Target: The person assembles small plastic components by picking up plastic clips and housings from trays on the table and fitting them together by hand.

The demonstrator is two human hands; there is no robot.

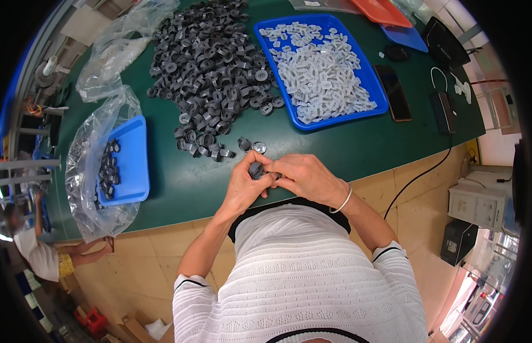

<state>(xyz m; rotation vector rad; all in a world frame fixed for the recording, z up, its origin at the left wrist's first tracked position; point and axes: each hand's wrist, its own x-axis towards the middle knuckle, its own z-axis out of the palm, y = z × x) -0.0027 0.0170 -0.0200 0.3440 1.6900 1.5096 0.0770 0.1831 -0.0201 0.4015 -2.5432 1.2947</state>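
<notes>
Close to the table's front edge, my left hand (245,184) is closed on a dark grey plastic part (256,170), round and cap-like. My right hand (303,174) meets it from the right, its fingertips pinched at the same part; whether a smaller piece sits between them is hidden. Just beyond my hands lie two loose parts, a dark grey one (244,144) and one with a shiny face (258,147). A big heap of similar dark grey parts (212,74) spreads over the green table (180,186). Small whitish translucent pieces (323,74) fill a blue tray (300,122) at the far right.
A smaller blue tray (137,154) with some dark parts stands at left, partly under a clear plastic bag (86,166). On the right lie a phone (393,94), a black box with a cable (443,112) and an orange tray (386,11). Another person (40,251) is at far left.
</notes>
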